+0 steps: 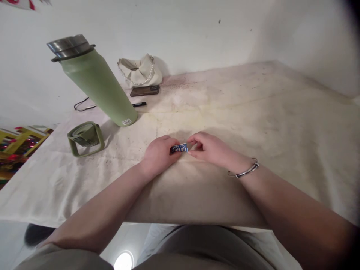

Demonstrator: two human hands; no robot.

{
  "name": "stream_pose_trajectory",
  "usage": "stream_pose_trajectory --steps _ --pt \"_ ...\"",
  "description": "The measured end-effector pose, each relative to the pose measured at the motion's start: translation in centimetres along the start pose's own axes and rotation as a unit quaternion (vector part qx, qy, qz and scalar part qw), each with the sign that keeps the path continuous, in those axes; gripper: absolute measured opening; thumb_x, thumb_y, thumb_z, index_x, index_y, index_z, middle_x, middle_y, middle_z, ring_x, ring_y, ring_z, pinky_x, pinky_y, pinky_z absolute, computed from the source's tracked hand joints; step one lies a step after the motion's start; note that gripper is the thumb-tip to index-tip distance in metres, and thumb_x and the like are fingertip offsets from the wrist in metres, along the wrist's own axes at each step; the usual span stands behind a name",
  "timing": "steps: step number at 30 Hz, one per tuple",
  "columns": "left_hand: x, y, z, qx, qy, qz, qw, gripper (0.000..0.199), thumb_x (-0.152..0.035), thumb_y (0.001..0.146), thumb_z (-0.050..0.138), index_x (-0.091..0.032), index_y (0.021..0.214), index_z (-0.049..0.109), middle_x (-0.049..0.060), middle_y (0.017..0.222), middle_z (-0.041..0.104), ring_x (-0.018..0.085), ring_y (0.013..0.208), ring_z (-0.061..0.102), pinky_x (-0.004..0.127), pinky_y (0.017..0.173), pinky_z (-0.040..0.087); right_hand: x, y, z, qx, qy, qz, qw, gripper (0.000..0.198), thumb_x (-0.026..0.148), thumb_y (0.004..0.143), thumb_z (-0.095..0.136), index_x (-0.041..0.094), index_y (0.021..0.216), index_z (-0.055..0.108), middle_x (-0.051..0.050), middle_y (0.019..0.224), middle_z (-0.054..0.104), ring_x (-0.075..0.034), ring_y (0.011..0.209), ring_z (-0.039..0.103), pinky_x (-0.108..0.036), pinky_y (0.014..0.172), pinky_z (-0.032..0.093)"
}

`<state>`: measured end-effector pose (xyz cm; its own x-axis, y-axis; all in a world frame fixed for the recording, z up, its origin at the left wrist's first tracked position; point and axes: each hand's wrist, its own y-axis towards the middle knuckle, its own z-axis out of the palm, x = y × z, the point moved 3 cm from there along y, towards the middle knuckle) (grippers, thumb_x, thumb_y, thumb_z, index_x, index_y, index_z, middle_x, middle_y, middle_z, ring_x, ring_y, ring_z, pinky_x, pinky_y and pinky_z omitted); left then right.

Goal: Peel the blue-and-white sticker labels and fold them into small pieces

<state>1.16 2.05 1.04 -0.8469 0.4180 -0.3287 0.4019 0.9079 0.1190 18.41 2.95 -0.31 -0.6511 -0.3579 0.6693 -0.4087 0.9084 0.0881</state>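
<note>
A small blue-and-white printed item (180,148), a box or folded packet by its look, sits in the fingers of my left hand (160,153) just above the cloth. Its left end is hidden by those closed fingers, and its exact kind is too small to make out. From the right, my right hand (208,148) comes close to the item's free end. The thumb and index finger there are apart, one above and one below that end; whether a fingertip touches it I cannot tell. A silvery bracelet (247,170) circles my right wrist.
A cream cloth covers the table (253,108). To the left stand a tall green bottle (98,82), uncapped, and its green lid (86,138) with a loop handle. Farther back lie a black marker (140,104), a phone (144,90) and a white handbag (140,71) against the wall.
</note>
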Motion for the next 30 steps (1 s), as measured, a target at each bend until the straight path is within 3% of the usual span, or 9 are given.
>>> stream_pose_trajectory --steps 5,10,25,30 --pt "-0.6 -0.2 -0.4 0.024 0.014 -0.01 1.0 0.014 -0.027 0.078 0.056 -0.023 0.083 0.068 0.001 0.074 0.06 0.016 0.068 0.054 0.026 0.057 0.033 0.2 0.2 0.4 0.002 -0.04 -0.021 0.999 0.03 0.02 0.072 0.067 0.017 0.101 0.063 -0.007 0.097 0.063 -0.016 0.078 0.059 -0.026 0.066 0.043" --pt "-1.3 -0.3 -0.3 0.051 -0.007 -0.023 0.998 0.018 -0.027 0.08 0.052 -0.026 0.085 0.069 -0.001 0.072 0.064 0.015 0.066 0.056 0.026 0.056 0.031 0.7 0.3 0.9 0.015 -0.086 -0.045 0.995 0.004 0.019 0.076 0.06 0.02 0.079 0.064 -0.001 0.071 0.061 -0.014 0.064 0.052 -0.025 0.055 0.032" --pt "-1.0 -0.2 -0.3 0.044 -0.056 -0.057 0.996 0.016 -0.027 0.077 0.053 -0.024 0.083 0.068 -0.002 0.068 0.063 0.014 0.061 0.053 0.025 0.054 0.031 0.8 0.3 1.1 0.006 -0.034 -0.046 0.998 0.01 0.016 0.076 0.059 0.019 0.084 0.063 0.0 0.071 0.06 -0.012 0.061 0.05 -0.024 0.056 0.032" --pt "-1.0 -0.2 -0.2 0.049 -0.046 -0.04 0.997 0.017 -0.025 0.077 0.051 -0.023 0.083 0.067 0.0 0.072 0.064 0.015 0.064 0.054 0.025 0.056 0.032 0.9 0.3 1.0 0.007 -0.048 -0.04 0.998 0.005 0.016 0.076 0.057 0.019 0.074 0.061 0.0 0.068 0.058 -0.013 0.06 0.048 -0.025 0.055 0.031"
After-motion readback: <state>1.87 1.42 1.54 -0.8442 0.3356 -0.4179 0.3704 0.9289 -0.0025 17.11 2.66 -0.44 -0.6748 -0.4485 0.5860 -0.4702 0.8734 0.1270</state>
